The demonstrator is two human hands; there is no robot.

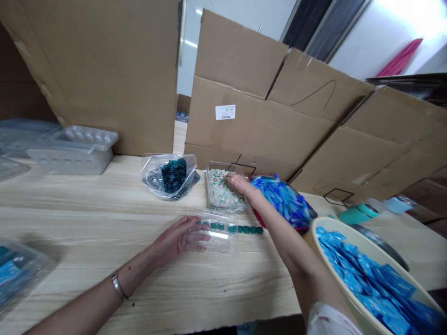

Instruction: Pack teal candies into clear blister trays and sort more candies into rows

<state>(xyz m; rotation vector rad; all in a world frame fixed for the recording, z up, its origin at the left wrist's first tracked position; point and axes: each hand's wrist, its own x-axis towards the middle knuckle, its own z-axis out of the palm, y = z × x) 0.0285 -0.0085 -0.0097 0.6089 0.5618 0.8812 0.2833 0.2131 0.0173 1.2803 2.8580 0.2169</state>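
My left hand grips the left end of a clear plastic box, its fingers seen partly through the plastic. A row of dark green cube-like pieces lies on the table, partly behind the clear box and running out to its right. My right hand reaches into a clear tub of small white, green and orange pieces. Its fingers are bent together among them, and the fingertips are hidden. Left of the tub sits an open clear bag with dark green pieces.
A red-rimmed tray of blue slender items stands right of the tub. A cream basin holds blue packets. Translucent baskets stand at left; cardboard walls the back. A teal bottle lies at right.
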